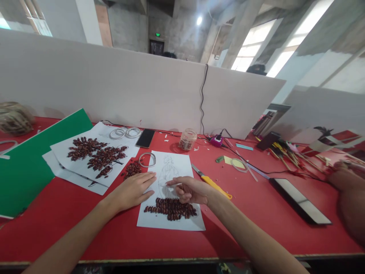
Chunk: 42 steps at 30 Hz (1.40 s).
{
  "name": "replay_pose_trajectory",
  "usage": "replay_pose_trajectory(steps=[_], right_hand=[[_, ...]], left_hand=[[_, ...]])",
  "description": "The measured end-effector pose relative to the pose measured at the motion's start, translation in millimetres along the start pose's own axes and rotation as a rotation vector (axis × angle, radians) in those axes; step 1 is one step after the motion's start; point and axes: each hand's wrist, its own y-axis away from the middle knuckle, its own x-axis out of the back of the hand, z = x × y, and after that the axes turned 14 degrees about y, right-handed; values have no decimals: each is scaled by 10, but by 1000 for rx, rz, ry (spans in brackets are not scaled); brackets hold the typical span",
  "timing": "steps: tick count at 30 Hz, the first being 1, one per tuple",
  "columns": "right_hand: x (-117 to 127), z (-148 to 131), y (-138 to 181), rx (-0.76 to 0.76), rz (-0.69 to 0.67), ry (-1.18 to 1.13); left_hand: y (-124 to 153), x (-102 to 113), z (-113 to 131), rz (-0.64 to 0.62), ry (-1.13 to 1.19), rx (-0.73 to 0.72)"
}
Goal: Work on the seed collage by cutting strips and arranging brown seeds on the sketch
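A white sheet (182, 163) with a line drawing of a figure lies on the red table (85, 213). Dark brown seeds (171, 208) cover the lower part of the drawing. My left hand (134, 190) rests flat on the sheet's left edge, fingers spread, next to a loose pile of seeds (131, 169). My right hand (189, 189) hovers over the middle of the drawing, forefinger stretched left and touching the paper; whether it pinches a seed I cannot tell.
A yellow utility knife (212, 182) lies right of the sheet. Tape rings (146, 160), a phone (145, 137), a small jar (187, 139), other seed pictures (95, 154), green card (25, 167) and a dark bar (299, 199) surround it. Another person's arm (348, 194) is at right.
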Motion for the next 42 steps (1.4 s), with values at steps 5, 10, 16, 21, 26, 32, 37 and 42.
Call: replay_pose_trajectory(steps=[5,10,16,21,26,32,37,42], right_hand=[[2,19,-7,-17,-17,-16],[12,16,-10,-11,-10,2],[39,19,3,-10,-24,-3],[52,30,-33,-4,-42,17],[83,49,-57,-7,-57,7],[93,61,-56,2,-56,7],[102,76,-71,-9,-52,-5],[84,48,-56,-26,-35,-20]], left_hand=[[-11,16,28,-22,-28,4],[0,-16,7,14,18,-29],[0,-16,3,-10,29,-32],[-13,24,36,-58,-9,-32],[-9,20,39,-43,2,-52],[-10,16,43,-58,-69,-80],[-7,-12,21,-55,-164,-130],[-4,-44,25,-12,-209,-173]])
